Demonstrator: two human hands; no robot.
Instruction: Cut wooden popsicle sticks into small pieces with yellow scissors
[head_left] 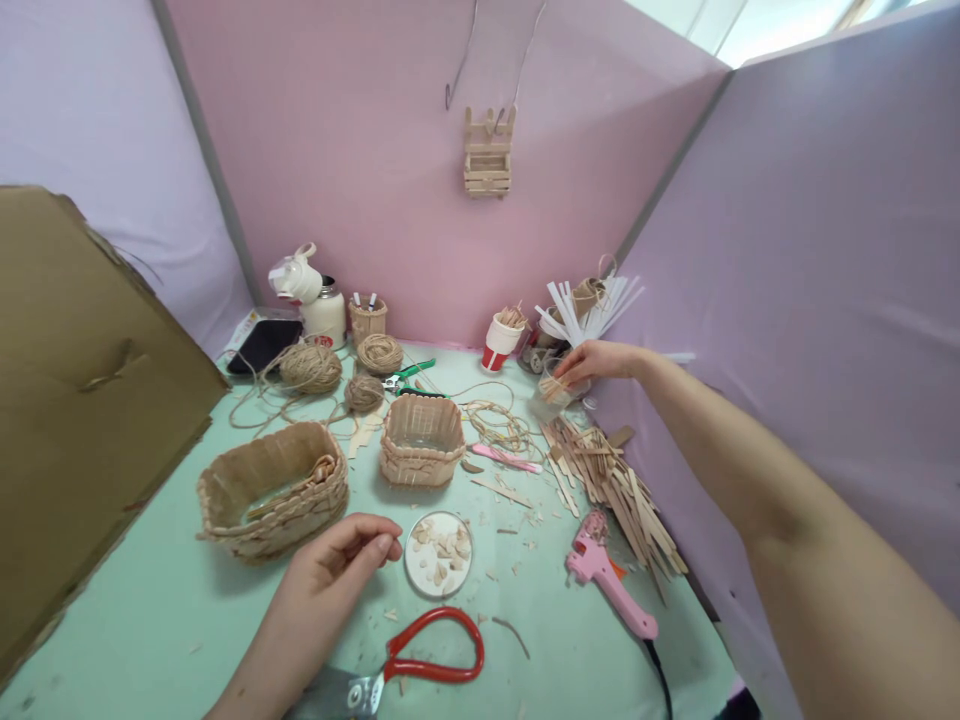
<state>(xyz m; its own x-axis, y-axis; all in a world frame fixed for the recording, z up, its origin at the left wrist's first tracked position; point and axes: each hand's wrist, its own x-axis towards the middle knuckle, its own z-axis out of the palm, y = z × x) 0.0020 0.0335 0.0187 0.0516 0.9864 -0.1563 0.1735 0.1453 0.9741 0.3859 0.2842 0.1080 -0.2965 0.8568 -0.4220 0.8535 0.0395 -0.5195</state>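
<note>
Past the left hand, an oval basket stands with its walls up and a braided piece inside. That hand is half curled, thumb and forefinger nearly meeting. Farther out between the hands sits a smaller basket, its walls up too; just beside the left fingertips is a dish of wood chips, with red-handled scissors nearer the person. The right hand has its fingers down in a clear cup of small wooden pieces. Nearer than that hand, flat sticks lie loose and unused (quite a heap), beside a pink glue gun.

Both baskets look largely formed — whether anything is left on either, I can't judge. Nor can I tell whether either hand grips something; the right fingertips are hidden, and the scissors' blades are partly covered and cut off.
</note>
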